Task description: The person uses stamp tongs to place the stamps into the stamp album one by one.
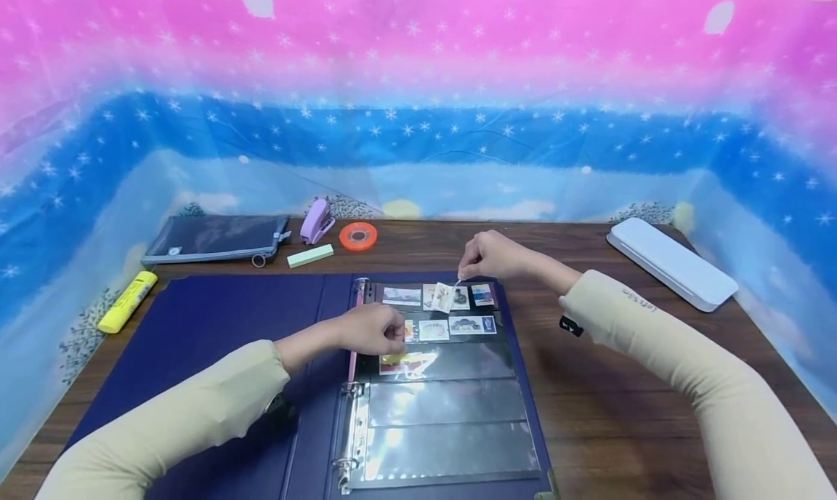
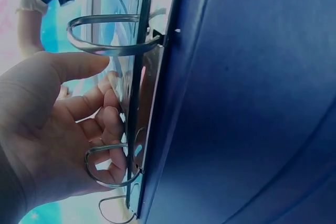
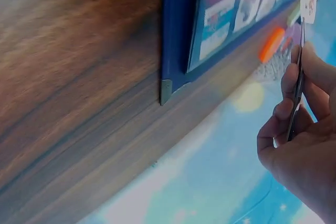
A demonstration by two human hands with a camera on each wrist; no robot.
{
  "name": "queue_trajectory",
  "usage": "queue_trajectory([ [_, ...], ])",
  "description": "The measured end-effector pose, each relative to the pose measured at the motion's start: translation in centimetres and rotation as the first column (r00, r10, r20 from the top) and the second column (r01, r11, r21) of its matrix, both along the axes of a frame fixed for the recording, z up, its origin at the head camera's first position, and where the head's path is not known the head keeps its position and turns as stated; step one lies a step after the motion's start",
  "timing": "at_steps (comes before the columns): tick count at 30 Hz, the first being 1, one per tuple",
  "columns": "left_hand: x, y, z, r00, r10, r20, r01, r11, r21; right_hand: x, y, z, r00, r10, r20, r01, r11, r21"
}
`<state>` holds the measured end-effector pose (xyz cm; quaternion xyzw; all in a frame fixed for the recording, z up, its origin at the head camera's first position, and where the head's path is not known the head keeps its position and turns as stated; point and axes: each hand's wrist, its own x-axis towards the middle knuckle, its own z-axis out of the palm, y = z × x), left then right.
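My right hand [image 1: 493,255] pinches slim metal tweezers [image 3: 298,90] above the top row of a stamp album page [image 1: 451,405]. A small pale stamp [image 1: 442,297] hangs tilted at the tweezers' tips, in front of other stamps in that row. My left hand [image 1: 371,328] is over the page's left side by the second row. In the left wrist view its fingers [image 2: 111,121] are loosely curled against the page, the thumb apart from them. Below that hand a red and yellow stamp [image 1: 399,365] shows in the third row. The second row holds several stamps, partly hidden by the left hand.
The dark blue ring binder [image 1: 216,340] lies spread on the wooden table. Behind it are a zip pouch [image 1: 219,237], purple stapler [image 1: 317,222], pale green block [image 1: 310,256] and orange tape roll [image 1: 346,237]. A yellow tube [image 1: 127,301] lies left, a white case [image 1: 670,262] right.
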<state>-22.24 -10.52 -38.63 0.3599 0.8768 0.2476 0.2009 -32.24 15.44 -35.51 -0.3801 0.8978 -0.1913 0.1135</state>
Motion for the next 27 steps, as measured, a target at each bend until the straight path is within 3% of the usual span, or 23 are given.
queue_trajectory([
  [8, 0.0, 0.0, 0.2, 1.000, -0.009, 0.016, 0.009, 1.000, 0.011, 1.7, -0.5, -0.2, 0.999, 0.039, 0.034, -0.041, 0.997, 0.066],
  [15, 0.1, -0.1, 0.1, 0.999, -0.011, 0.038, 0.009, 0.999, 0.045, 3.0, -1.3, -0.9, 0.996, 0.094, -0.006, -0.093, 0.992, 0.086],
  [27, 0.0, -0.1, -0.3, 0.999, -0.005, 0.046, 0.001, 0.998, 0.069, 5.1, -1.1, -1.5, 0.995, -0.015, 0.103, 0.011, 0.999, 0.041],
])
